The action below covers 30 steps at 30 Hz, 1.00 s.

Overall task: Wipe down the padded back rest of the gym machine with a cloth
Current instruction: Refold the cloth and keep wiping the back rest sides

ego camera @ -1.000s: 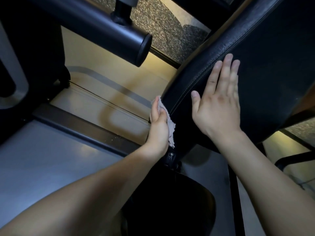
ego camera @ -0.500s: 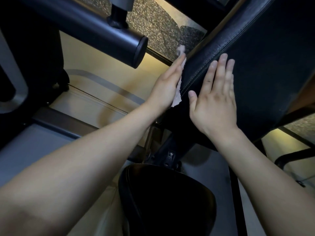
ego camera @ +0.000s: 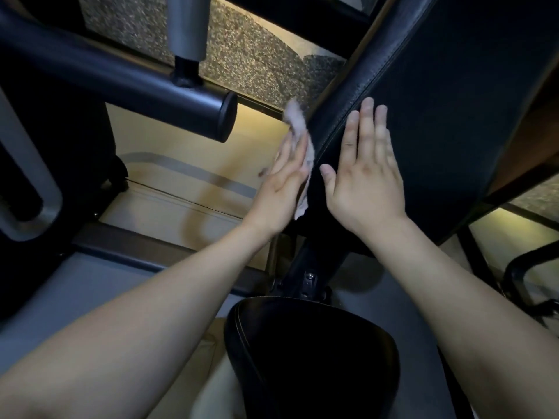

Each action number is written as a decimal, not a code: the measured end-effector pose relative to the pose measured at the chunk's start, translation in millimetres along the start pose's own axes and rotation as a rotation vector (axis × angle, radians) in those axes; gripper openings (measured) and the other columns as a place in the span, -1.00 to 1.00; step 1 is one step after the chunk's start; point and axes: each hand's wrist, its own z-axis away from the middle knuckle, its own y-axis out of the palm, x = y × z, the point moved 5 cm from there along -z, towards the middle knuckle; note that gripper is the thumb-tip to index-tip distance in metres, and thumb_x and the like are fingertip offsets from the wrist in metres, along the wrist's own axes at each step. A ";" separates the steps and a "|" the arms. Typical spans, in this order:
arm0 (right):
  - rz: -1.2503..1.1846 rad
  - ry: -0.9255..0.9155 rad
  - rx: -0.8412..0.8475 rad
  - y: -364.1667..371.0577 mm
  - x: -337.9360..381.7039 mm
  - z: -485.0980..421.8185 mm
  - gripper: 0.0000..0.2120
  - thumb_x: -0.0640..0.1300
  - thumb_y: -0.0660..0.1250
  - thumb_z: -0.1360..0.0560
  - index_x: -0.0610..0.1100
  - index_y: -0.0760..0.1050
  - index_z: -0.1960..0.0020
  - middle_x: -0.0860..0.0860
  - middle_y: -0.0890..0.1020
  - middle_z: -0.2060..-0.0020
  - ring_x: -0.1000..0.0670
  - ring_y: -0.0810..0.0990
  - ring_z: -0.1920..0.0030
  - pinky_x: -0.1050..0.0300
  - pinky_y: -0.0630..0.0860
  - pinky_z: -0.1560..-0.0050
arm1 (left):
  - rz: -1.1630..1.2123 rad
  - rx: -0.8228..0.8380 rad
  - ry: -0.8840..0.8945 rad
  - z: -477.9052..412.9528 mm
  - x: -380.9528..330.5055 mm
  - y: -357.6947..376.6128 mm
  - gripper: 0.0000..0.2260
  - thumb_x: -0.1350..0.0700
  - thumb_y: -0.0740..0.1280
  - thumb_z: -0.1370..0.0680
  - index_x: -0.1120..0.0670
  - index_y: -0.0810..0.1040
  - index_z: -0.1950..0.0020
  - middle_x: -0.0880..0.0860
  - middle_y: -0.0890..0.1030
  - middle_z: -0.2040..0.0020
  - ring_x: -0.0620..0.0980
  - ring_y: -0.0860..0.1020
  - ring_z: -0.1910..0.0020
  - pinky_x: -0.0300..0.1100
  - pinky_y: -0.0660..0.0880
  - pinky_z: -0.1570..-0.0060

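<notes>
Here the left hand point(ego camera: 284, 189) is pressing a pale cloth point(ego camera: 298, 120) against the left side edge of the back rest point(ego camera: 453, 101). Its fingers are lying straight rather than curling round the fabric, though they are blurred. The cloth is showing above the fingertips and below the palm, caught between hand and padding. The right hand point(ego camera: 366, 179) is resting flat on the front face of the back rest, just beside the stitched seam, with its fingers stretched out together and its thumb spreading toward the left hand. The back rest is slanting across the upper right of the view. Below the forearms a black seat point(ego camera: 311, 352) is sitting, and a black roller point(ego camera: 121, 83) is jutting in from the upper left.
</notes>
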 end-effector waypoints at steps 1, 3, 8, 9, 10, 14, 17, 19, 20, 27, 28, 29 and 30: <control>-0.011 -0.001 -0.004 -1.1 -0.2 0.3 -0.24 0.12 0.07 -0.67 -0.34 -0.14 -0.62 -0.27 -0.16 -0.61 -0.24 -0.19 -0.62 -0.15 -0.05 -0.62 | 0.009 0.020 -0.055 12.7 4.1 -0.1 -0.49 0.01 0.01 -0.65 -0.27 0.01 -0.59 -0.05 -0.08 -0.67 -0.20 -0.15 -0.61 0.03 -0.11 -0.61; -0.044 -0.005 -0.017 -3.3 -0.2 0.9 -0.24 0.10 0.11 -0.67 -0.33 -0.11 -0.62 -0.25 -0.13 -0.62 -0.24 -0.16 -0.62 -0.14 -0.02 -0.62 | -0.042 0.081 -0.113 27.7 5.0 -5.1 -0.38 0.09 0.06 -0.58 -0.26 0.00 -0.62 -0.04 -0.11 -0.67 -0.30 -0.14 -0.55 -0.27 -0.01 -0.52; -0.224 0.074 -0.038 -8.7 3.7 21.5 -0.30 -0.07 0.22 -0.61 -0.27 0.01 -0.62 -0.20 0.02 -0.62 -0.22 -0.07 -0.62 -0.13 0.07 -0.61 | -0.419 0.084 -0.030 35.2 -2.5 -26.4 -0.30 0.26 0.28 -0.58 -0.02 0.10 -0.66 0.06 0.19 -0.63 -0.15 0.14 -0.57 -0.39 0.12 -0.45; -0.275 0.095 -0.049 -7.9 6.4 30.7 -0.33 -0.10 0.23 -0.59 -0.26 0.07 -0.61 -0.19 0.09 -0.60 -0.22 -0.02 -0.62 -0.13 0.11 -0.59 | -0.446 0.044 -0.024 37.3 -2.5 -32.1 -0.37 0.25 0.32 -0.59 0.01 0.22 -0.63 0.07 0.34 -0.57 -0.10 0.27 -0.53 -0.40 0.15 -0.44; -0.330 0.105 -0.061 -5.9 9.8 40.4 -0.37 -0.14 0.25 -0.57 -0.24 0.15 -0.59 -0.18 0.17 -0.56 -0.21 0.05 -0.60 -0.15 0.16 -0.57 | -0.470 0.006 -0.019 40.1 -3.7 -37.6 -0.44 0.23 0.36 -0.59 0.03 0.33 -0.58 0.07 0.47 -0.48 -0.08 0.40 -0.45 -0.40 0.22 -0.39; -0.595 0.025 -0.032 3.1 24.3 71.3 -0.47 -0.15 0.31 -0.51 -0.19 0.39 -0.46 -0.09 0.38 -0.39 -0.13 0.34 -0.41 -0.12 0.42 -0.37 | -0.490 -0.032 -0.023 50.4 -14.2 -48.4 -0.69 0.21 0.39 -0.58 0.02 0.63 -0.31 0.00 0.67 -0.14 -0.09 0.62 -0.12 -0.19 0.53 -0.20; -0.770 -0.099 0.079 5.1 37.9 90.1 -0.43 -0.05 0.38 -0.52 -0.13 0.35 -0.49 0.02 0.36 -0.38 0.00 0.39 -0.36 0.06 0.44 -0.32 | -0.204 0.010 -0.259 57.4 -16.4 -44.8 -0.86 0.15 0.36 -0.63 0.04 0.65 -0.17 0.01 0.70 0.17 -0.10 0.64 0.33 -0.16 0.54 0.35; -0.894 -0.078 0.120 6.9 42.5 99.7 -0.35 0.00 0.44 -0.53 -0.09 0.29 -0.53 0.07 0.35 -0.38 0.09 0.44 -0.30 0.18 0.45 -0.26 | -0.033 0.023 -0.351 59.5 -20.3 -40.7 -0.90 0.16 0.38 -0.63 0.09 0.65 -0.12 0.05 0.69 0.24 -0.06 0.60 0.41 -0.20 0.48 0.42; -0.957 -0.032 0.116 8.6 42.4 102.9 -0.32 0.00 0.46 -0.52 -0.07 0.28 -0.54 0.08 0.36 -0.36 0.14 0.46 -0.24 0.23 0.46 -0.22 | 0.028 0.033 -0.366 59.6 -24.0 -37.6 -0.90 0.17 0.39 -0.63 0.12 0.65 -0.12 0.07 0.70 0.21 -0.06 0.61 0.36 -0.20 0.50 0.40; -1.034 0.198 -0.120 1.2 22.9 108.0 -0.67 -0.22 0.38 -0.57 -0.14 0.52 -0.33 0.04 0.57 -0.16 0.14 0.55 -0.16 0.35 0.46 -0.16 | 0.083 0.181 -0.301 56.5 -44.6 -14.6 -0.83 0.13 0.36 -0.64 0.20 0.67 -0.12 0.41 0.61 0.12 0.19 0.57 0.25 0.02 0.58 0.13; -1.017 0.191 -0.129 -1.6 20.3 106.4 -0.69 -0.23 0.37 -0.57 -0.15 0.53 -0.31 0.03 0.58 -0.15 0.12 0.56 -0.15 0.35 0.46 -0.15 | 0.068 0.174 -0.285 54.9 -47.7 -14.4 -0.84 0.13 0.35 -0.65 0.15 0.69 -0.11 0.33 0.65 0.08 0.19 0.62 0.18 0.01 0.61 0.04; -0.996 0.180 -0.139 -4.8 17.9 104.0 -0.70 -0.24 0.35 -0.57 -0.15 0.53 -0.30 0.02 0.58 -0.14 0.11 0.56 -0.14 0.33 0.47 -0.14 | 0.037 0.147 -0.276 52.7 -49.5 -15.5 -0.84 0.12 0.34 -0.65 0.11 0.70 -0.11 0.23 0.69 0.02 0.14 0.66 0.08 -0.04 0.63 -0.04; -0.973 0.171 -0.153 -8.5 15.1 100.8 -0.70 -0.25 0.34 -0.57 -0.14 0.52 -0.30 0.03 0.58 -0.13 0.10 0.57 -0.12 0.29 0.48 -0.12 | -0.015 0.104 -0.264 48.9 -50.1 -18.5 -0.84 0.12 0.33 -0.65 0.07 0.70 -0.13 0.14 0.70 -0.04 0.07 0.67 0.01 -0.12 0.63 -0.09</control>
